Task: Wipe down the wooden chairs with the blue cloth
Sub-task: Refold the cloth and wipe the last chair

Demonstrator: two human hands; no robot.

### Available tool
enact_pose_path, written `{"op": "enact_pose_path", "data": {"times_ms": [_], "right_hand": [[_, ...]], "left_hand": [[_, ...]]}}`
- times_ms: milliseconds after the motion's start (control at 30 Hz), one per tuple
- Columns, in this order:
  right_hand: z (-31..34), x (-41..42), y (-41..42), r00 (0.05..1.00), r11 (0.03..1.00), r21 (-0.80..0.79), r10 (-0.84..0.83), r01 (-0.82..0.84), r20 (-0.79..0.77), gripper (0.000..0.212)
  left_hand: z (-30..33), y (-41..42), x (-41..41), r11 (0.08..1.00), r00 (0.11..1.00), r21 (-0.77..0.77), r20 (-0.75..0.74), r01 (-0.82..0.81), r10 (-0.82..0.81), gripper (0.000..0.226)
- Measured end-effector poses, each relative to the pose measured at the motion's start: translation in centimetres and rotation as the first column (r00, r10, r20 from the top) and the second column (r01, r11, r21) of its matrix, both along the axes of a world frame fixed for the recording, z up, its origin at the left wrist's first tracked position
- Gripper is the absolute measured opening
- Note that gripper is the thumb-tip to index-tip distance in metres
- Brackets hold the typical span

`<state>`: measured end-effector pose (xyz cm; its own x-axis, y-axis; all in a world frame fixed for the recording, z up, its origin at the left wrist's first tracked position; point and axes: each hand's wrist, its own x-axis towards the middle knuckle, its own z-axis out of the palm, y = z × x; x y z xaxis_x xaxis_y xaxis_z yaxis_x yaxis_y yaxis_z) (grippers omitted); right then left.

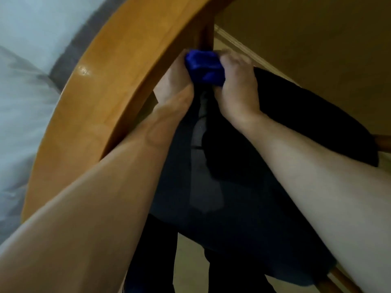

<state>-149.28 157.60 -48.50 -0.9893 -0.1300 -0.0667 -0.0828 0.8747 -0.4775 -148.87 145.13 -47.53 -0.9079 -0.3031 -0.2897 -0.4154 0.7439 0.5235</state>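
A curved wooden chair back is seen sweeping from the lower left edge up toward 12 o'clock, its top rail glossy with a small glint of light. Below the rail, at about 12 o'clock from the frame's centre, a vertical wooden spindle is visible, and the blue cloth is bunched directly against its lower end. The cloth is gripped from both sides: the left hand is curled round its left edge, just beside the inner face of the curved rail, and the right hand is closed round its right edge, knuckles up. The two hands are close together, with the cloth held between them, so neither hand is seen spread wide. Both bare forearms are seen reaching in from the bottom corners, the left from 7 o'clock, the right from 4 o'clock.

Under the hands a dark seat cushion is seen filling the middle of the frame, with a darker fold of black fabric lying on it toward 3 o'clock. A wooden piece of the chair frame is seen jutting out at the right edge. Pale bedding is visible at 9 o'clock beyond the rail, and a tan floor fills the upper right. The picture is somewhat blurred.
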Motion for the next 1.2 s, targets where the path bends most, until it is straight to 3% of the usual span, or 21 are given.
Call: {"op": "enact_pose_path", "data": {"times_ms": [67,167,300,400,533,667,767,867,967,1067,1133,1200], "right_hand": [[-0.3,2.4,-0.1,0.999,0.999,-0.008,0.034,-0.034,0.013,0.052],[0.5,6.8,0.3,0.986,0.988,-0.055,0.147,-0.142,0.079,0.059],[2.3,12.5,1.7,0.921,0.946,-0.138,0.318,-0.293,0.224,0.051],[2.9,12.2,3.2,0.865,0.906,-0.202,0.417,-0.372,0.28,0.045],[2.5,5.7,3.5,0.95,0.954,-0.161,0.275,-0.251,0.148,0.06],[1.3,-0.2,2.4,0.987,0.984,-0.109,0.15,-0.143,0.062,0.05],[0.3,1.9,1.1,0.995,0.994,-0.059,0.095,-0.094,0.024,0.052],[0.4,7.3,1.3,0.987,0.985,-0.077,0.157,-0.153,0.039,0.055],[1.2,12.5,2.6,0.947,0.952,-0.135,0.293,-0.276,0.128,0.058],[2.3,15.7,4.9,0.847,0.884,-0.169,0.466,-0.436,0.257,0.064],[3.1,15.7,6.2,0.761,0.825,-0.176,0.563,-0.537,0.323,0.066],[3.5,13.5,6.1,0.74,0.806,-0.212,0.592,-0.553,0.319,0.069]], "left_hand": [[-0.1,-0.4,1.9,0.999,0.999,0.033,-0.048,-0.004,0.006,0.028],[0.4,-1.8,6.4,0.996,0.988,-0.05,-0.127,0.076,-0.082,0.034],[2.1,-2.3,14.2,0.975,0.986,-0.146,0.023,0.169,-0.168,0.04],[2.9,-1.9,16.3,0.961,0.971,-0.169,0.138,0.22,-0.198,0.048],[2.5,-1.4,10.9,0.974,0.98,-0.116,-0.025,0.194,-0.198,0.048],[0.5,-0.8,3.3,0.987,0.978,-0.066,-0.142,0.146,-0.154,0.038],[-0.5,-1.2,4.8,0.981,0.974,-0.104,-0.144,0.161,-0.175,0.041],[-0.1,-1.5,10.5,0.979,0.979,-0.134,-0.113,0.155,-0.171,0.048],[1.2,-0.3,17.4,0.973,0.99,-0.182,-0.012,0.138,-0.143,0.052],[2.5,1.6,23.9,0.971,0.982,-0.161,0.089,0.176,-0.164,0.054],[3.0,2.3,26.0,0.962,0.968,-0.127,0.107,0.24,-0.227,0.053],[3.0,1.6,24.6,0.958,0.968,-0.141,0.054,0.251,-0.246,0.049]]}}
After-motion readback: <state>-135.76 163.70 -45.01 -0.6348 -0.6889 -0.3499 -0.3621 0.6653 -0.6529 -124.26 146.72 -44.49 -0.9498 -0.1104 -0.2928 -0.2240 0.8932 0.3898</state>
